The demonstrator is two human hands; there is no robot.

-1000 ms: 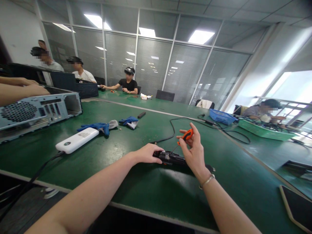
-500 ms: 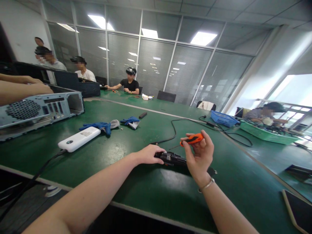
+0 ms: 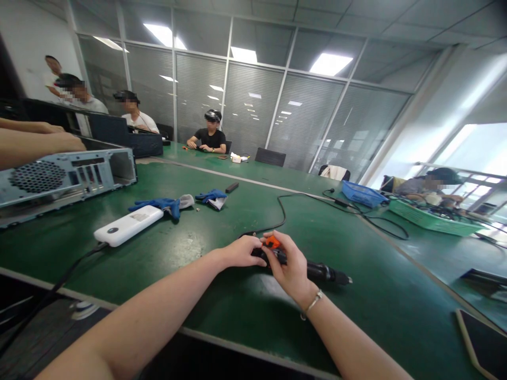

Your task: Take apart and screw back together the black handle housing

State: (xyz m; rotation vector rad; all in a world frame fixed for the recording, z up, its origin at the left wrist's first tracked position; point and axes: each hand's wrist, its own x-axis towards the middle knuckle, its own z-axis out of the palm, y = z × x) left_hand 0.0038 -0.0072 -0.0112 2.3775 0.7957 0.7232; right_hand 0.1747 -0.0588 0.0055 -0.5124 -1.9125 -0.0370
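A black electric screwdriver point(image 3: 322, 271) lies on the green table, its metal tip pointing right. My left hand point(image 3: 243, 251) is closed around its rear, corded end. In my right hand point(image 3: 291, 264) is a small orange-and-black screwdriver point(image 3: 272, 242), gripped by the handle. Both hands meet over the rear half of the electric screwdriver, and my right hand covers its middle. The tip of the orange screwdriver is hidden by my fingers, so contact cannot be made out.
To the left are a white power unit point(image 3: 129, 226), blue gloves point(image 3: 174, 206) and a metal computer case point(image 3: 67, 179) with another person's hands in it. A black cord point(image 3: 283, 208) runs back. Blue point(image 3: 364, 193) and green baskets point(image 3: 435, 217) stand right, and a phone point(image 3: 485, 343) lies nearer. Several people sit around.
My right hand has moved left and down with the orange screwdriver, from above the electric screwdriver to beside my left hand. The left hand stays in place.
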